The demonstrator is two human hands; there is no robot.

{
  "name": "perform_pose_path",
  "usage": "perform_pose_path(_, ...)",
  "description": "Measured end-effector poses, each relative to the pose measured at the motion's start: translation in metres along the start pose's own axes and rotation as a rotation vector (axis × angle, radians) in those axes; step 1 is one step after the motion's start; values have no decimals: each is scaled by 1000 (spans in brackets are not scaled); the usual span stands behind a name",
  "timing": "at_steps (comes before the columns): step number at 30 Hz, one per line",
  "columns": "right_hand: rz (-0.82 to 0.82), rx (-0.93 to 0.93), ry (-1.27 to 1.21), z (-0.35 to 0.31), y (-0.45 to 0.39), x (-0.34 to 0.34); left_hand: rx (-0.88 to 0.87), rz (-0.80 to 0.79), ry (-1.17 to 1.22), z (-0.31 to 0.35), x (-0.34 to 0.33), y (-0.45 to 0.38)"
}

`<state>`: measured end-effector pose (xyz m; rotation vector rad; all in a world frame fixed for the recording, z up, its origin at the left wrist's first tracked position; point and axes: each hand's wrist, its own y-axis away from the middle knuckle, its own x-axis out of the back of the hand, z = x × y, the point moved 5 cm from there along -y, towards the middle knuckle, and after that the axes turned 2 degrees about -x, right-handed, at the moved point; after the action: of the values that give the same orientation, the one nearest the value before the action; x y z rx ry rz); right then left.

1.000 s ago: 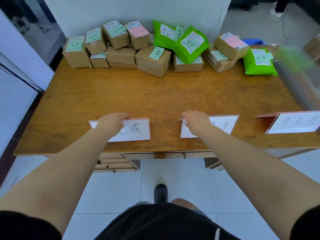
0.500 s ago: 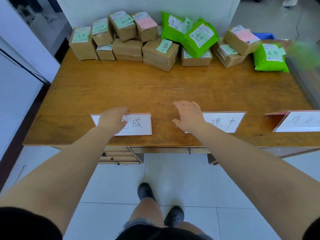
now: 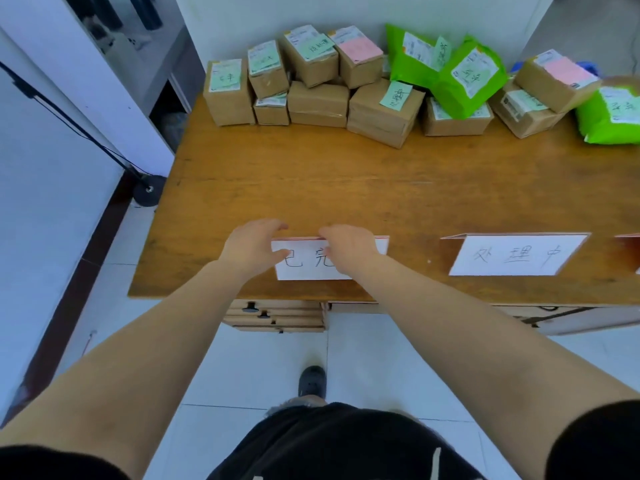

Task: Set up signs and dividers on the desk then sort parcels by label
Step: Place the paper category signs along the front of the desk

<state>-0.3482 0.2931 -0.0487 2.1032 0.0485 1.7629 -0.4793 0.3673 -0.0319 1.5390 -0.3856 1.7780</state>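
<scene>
Now, left hand: my left hand (image 3: 254, 249) grips the left end of the left sign (image 3: 313, 261), fingers (image 3: 277, 225) curled over its top edge, thumb on its white face.
Right hand: my right hand (image 3: 349, 249) holds the same sign toward its right end, fingers curled over the top fold, covering part of the writing.
Left sign: a folded white card with a red edge, standing on the desk (image 3: 346, 188) near its front edge, toward the left corner.
Middle sign (image 3: 512, 254): right of the left sign, well apart from it, also at the desk's front edge, untouched, handwriting facing me.
Third sign (image 3: 632, 239): only a red corner shows, further right of the left sign, cut off by the picture's edge.
Boxes (image 3: 317, 83): brown cartons stacked in a row along the desk's back edge, far behind the left sign, with green and pink labels.
Green bags (image 3: 450, 69): among the boxes, behind and right of the left sign; one more (image 3: 609, 116) at the far right.
</scene>
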Motion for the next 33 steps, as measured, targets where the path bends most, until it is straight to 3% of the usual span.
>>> perform_pose_path(8, 54, -55, -47, 10, 0, 34, -117, -5, 92, -8, 20, -5)
perform_pose_path(13, 135, -106, -76, 36, 12, 67, -56, 69, 207, -4, 25, -13)
perform_pose_path(19, 206, -158, -203, 76, 28, 87, -107, -68, 68, 24, -2, -17)
perform_pose_path(23, 211, -127, -196, 84, 28, 90, -103, -78, 14, 32, -15, -21)
perform_pose_path(33, 165, -49, -160, 55, 1, 69, 126, -35, -51, -65, 2, -8)
